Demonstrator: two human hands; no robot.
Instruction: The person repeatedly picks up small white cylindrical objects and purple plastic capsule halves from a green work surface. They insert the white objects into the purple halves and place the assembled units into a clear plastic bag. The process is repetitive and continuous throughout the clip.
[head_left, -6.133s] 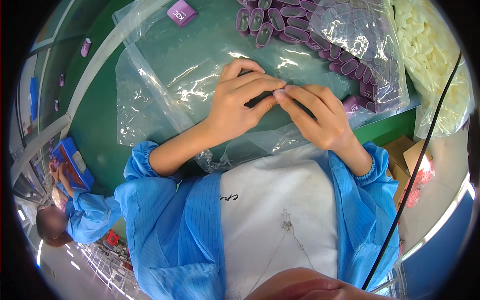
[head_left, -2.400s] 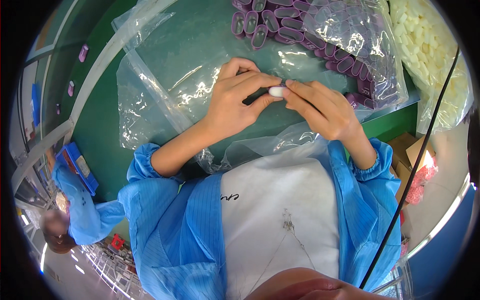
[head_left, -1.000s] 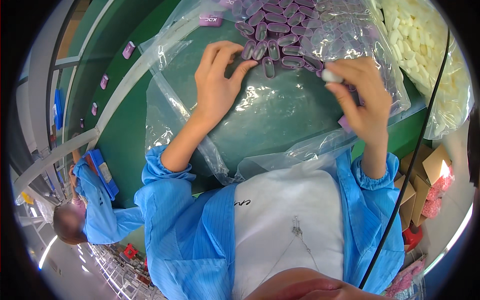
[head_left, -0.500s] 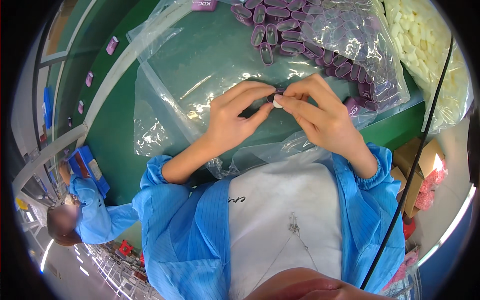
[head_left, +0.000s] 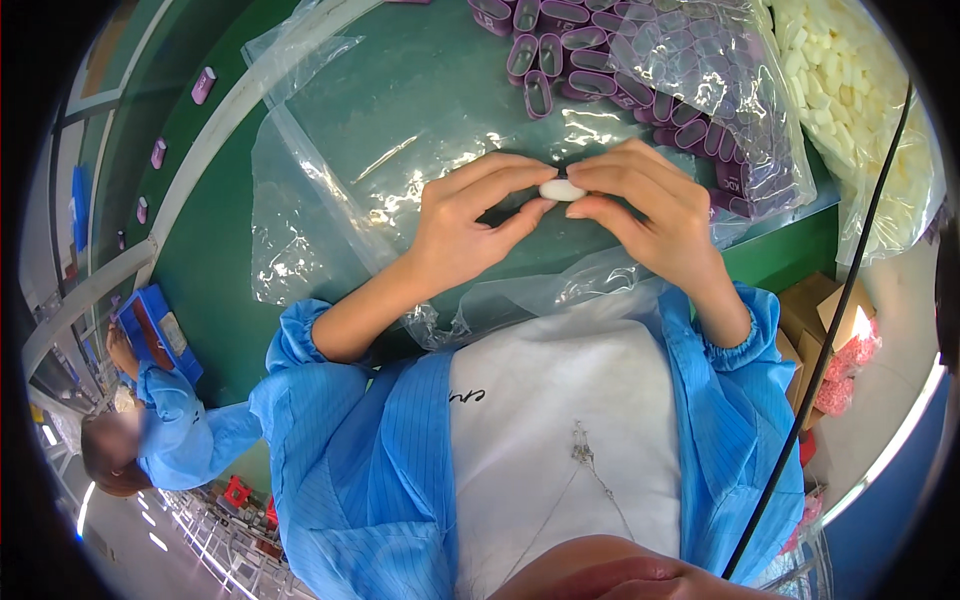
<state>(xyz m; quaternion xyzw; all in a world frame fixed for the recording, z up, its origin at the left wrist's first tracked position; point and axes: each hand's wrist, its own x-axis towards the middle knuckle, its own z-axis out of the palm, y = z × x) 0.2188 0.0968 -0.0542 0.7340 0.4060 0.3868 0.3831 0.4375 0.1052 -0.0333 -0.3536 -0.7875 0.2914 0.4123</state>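
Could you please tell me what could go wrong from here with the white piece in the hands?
The white oval piece is small and pinched between the left hand and right hand, so it might slip. If dropped, it could slide on the glossy plastic film below. A hand might also knock the nearby open purple shells.

- One left hand [head_left: 462, 222] and one right hand [head_left: 662, 215] are holding one white oval cap [head_left: 563, 191].
- Four stray purple casings [head_left: 203, 86] are lying far left.
- Heaped purple casings [head_left: 538, 97] are overlapping, too many for me to count.
- One blue tray [head_left: 187, 362] is resting near one co-worker [head_left: 185, 432].
- One black cable [head_left: 835, 325] is hanging at right.
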